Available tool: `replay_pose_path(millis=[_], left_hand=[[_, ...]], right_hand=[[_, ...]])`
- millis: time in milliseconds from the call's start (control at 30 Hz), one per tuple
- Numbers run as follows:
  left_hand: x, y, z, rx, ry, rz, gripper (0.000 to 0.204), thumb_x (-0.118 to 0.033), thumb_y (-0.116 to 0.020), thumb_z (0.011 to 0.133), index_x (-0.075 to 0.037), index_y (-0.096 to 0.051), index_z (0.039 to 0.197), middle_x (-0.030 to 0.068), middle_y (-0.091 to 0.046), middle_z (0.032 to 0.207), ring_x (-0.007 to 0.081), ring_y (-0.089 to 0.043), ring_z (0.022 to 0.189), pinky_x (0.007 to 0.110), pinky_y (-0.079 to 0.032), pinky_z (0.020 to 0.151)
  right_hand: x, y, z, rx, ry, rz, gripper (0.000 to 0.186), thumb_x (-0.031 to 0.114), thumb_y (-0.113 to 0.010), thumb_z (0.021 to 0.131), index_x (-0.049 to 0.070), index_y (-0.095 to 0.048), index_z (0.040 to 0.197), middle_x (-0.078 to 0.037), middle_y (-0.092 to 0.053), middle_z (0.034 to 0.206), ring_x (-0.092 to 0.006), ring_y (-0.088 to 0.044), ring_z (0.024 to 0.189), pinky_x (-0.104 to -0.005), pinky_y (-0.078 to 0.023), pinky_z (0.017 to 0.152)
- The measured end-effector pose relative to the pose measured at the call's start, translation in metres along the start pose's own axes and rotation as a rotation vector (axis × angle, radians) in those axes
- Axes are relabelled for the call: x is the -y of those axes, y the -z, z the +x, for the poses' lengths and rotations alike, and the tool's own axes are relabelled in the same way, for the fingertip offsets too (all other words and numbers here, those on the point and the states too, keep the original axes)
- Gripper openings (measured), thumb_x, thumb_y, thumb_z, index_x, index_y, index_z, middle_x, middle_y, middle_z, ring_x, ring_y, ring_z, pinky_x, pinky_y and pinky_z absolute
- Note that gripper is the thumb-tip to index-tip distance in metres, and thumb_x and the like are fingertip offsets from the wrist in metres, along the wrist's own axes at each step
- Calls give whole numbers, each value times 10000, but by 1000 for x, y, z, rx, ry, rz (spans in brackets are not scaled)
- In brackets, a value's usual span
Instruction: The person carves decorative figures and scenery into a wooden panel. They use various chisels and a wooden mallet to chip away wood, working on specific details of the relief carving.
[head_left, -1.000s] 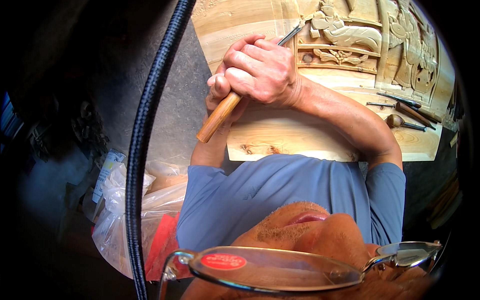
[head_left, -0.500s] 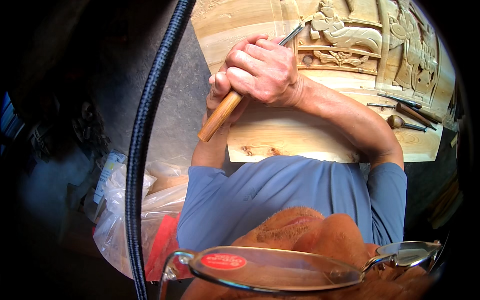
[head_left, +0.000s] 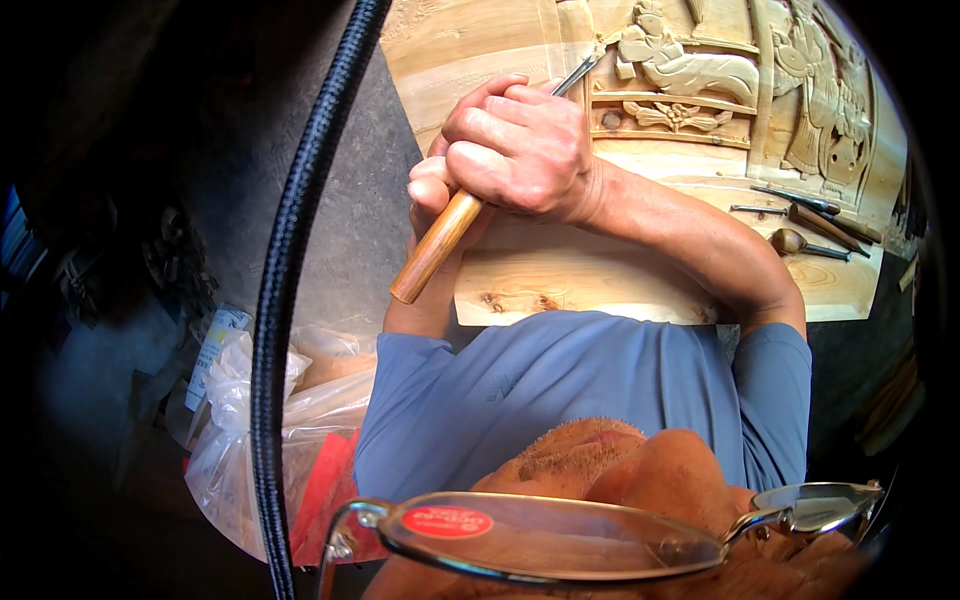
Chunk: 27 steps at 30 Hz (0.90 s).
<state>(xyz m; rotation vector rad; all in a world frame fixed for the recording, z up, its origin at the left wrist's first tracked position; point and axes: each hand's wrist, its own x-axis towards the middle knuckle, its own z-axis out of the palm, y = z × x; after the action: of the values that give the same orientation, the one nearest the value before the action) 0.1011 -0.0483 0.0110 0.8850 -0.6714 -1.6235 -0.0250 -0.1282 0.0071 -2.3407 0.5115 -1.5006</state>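
Observation:
A carving chisel with a smooth wooden handle (head_left: 437, 248) slants across the view, its steel blade (head_left: 574, 76) pointing up and to the right. My right hand (head_left: 525, 150) is closed around it in a fist, where the handle runs into the blade. Behind and under that fist is my left hand (head_left: 430, 188), mostly hidden, its visible fingers curled against the same chisel. The blade's tip meets the wooden panel (head_left: 480, 30) just left of a carved reclining figure (head_left: 700, 72). Pale wood bits show at the tip.
Several carving tools (head_left: 815, 225) lie on the panel at the right, one with a round wooden knob. Below the figure is a carved floral band (head_left: 678, 115). A dark braided cable (head_left: 290, 220) hangs down the left. A clear plastic bag (head_left: 235, 430) stands at lower left.
The chisel and both hands have shifted slightly left. The handle's end has dropped a little, and the tip has drawn back a bit from the carved figure.

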Motion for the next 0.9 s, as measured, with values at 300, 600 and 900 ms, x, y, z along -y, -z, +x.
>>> replay_pose_path(millis=[300,600,900], left_hand=[[1,5,-6,-38,0,-18,1104,-834,-675,912,81,-520,1510,189,-450,1675,257,-483,1500,446,-382,1288],[8,23,-14,-21,83,-291,1056,-580,-771,984,136,-340,1628,159,-533,1567,209,-525,1462,370,-400,1256],[9,23,-13,-77,109,-395,894,-520,-793,986,96,-477,1552,139,-613,1475,211,-584,1402,402,-445,1231]], right_hand=[[-4,-9,-8,-3,13,-50,247,242,-805,738,109,-600,773,-26,-688,830,-158,-690,704,-318,-519,594],[-9,-8,-10,60,34,-91,243,216,-832,771,110,-614,786,-12,-681,822,-157,-711,738,-317,-562,627],[-10,-8,-11,62,36,-101,256,227,-840,782,109,-612,783,-14,-676,818,-159,-703,728,-319,-565,625]])
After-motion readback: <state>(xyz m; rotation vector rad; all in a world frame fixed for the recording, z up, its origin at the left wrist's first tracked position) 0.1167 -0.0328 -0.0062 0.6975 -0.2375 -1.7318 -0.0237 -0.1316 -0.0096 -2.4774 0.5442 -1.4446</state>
